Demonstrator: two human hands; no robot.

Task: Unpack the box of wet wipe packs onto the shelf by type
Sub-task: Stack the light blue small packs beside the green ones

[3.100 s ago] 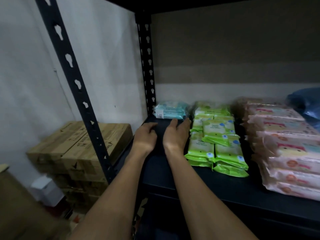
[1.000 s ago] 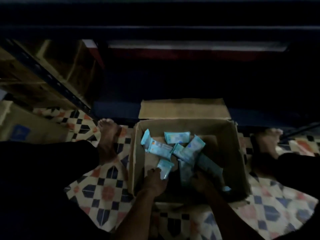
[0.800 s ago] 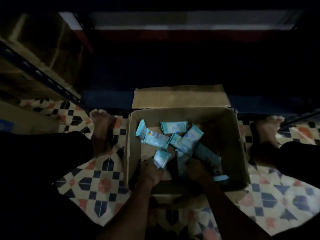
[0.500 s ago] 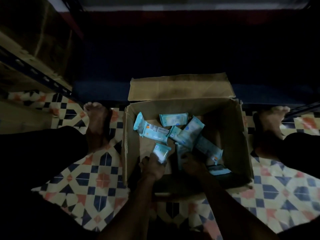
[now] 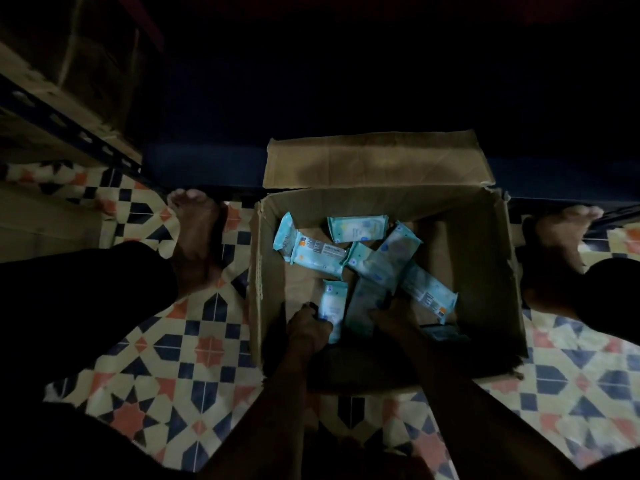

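Hands reach into the box: left hand and right hand each grip 1 teal pack.

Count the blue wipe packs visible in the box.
7 at least: one by the left wall, one rear, three mid-pile, one per hand. More may hide.

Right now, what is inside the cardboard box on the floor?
The cardboard box holds several loose light blue wipe packs. The left hand and right hand each grip one. The shadowed near corner cannot be seen.
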